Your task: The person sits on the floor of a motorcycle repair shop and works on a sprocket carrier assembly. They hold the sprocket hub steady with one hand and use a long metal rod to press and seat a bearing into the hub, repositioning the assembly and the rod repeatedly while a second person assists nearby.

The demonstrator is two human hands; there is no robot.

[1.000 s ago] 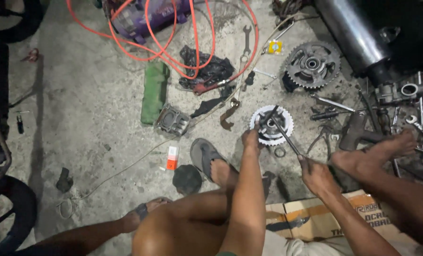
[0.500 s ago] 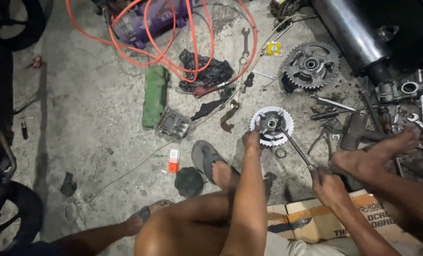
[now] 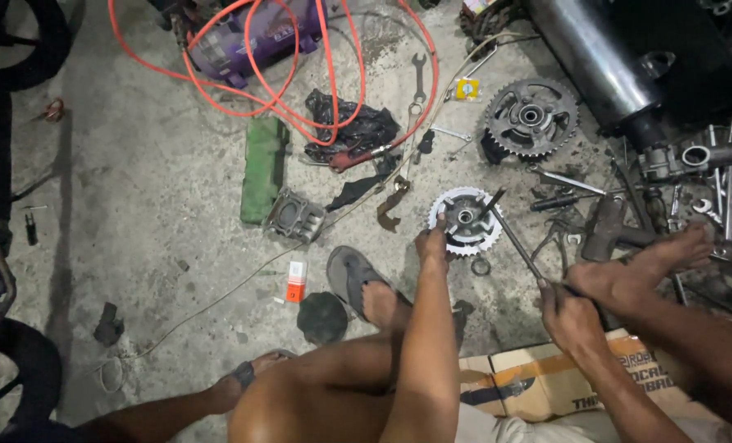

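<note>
Head view looks down on a concrete floor where a small silver sprocket (image 3: 464, 220) lies flat, close in front of the person's bent knees. Left hand (image 3: 431, 244) rests on the sprocket's near-left rim, fingers curled down and pressing on it. Right hand (image 3: 573, 316), well right of and nearer than the sprocket, has its fingers closed round the handle of a long screwdriver (image 3: 517, 244), whose shaft slants up-left so that its tip sits at the sprocket's hub. A bare foot (image 3: 640, 267) lies just right of that hand; another foot in a sandal (image 3: 358, 283) sits near-left of the sprocket. Right of the sprocket the floor is crowded with spanners, rods and metal parts up to the frame edge, with little open room. A bigger dark sprocket (image 3: 532, 116) lies beyond and to the right, under a steel exhaust pipe (image 3: 591, 61). Left of the sprocket sit a cylinder block (image 3: 294, 216) and a green cloth (image 3: 264, 168), and past them bare concrete opens wide toward the left edge. Beyond-left, an orange hose (image 3: 300, 74) loops over a purple machine (image 3: 251, 41). A flattened cardboard box (image 3: 538, 377) lies under the right forearm; whether anything is in it cannot be told.
</note>
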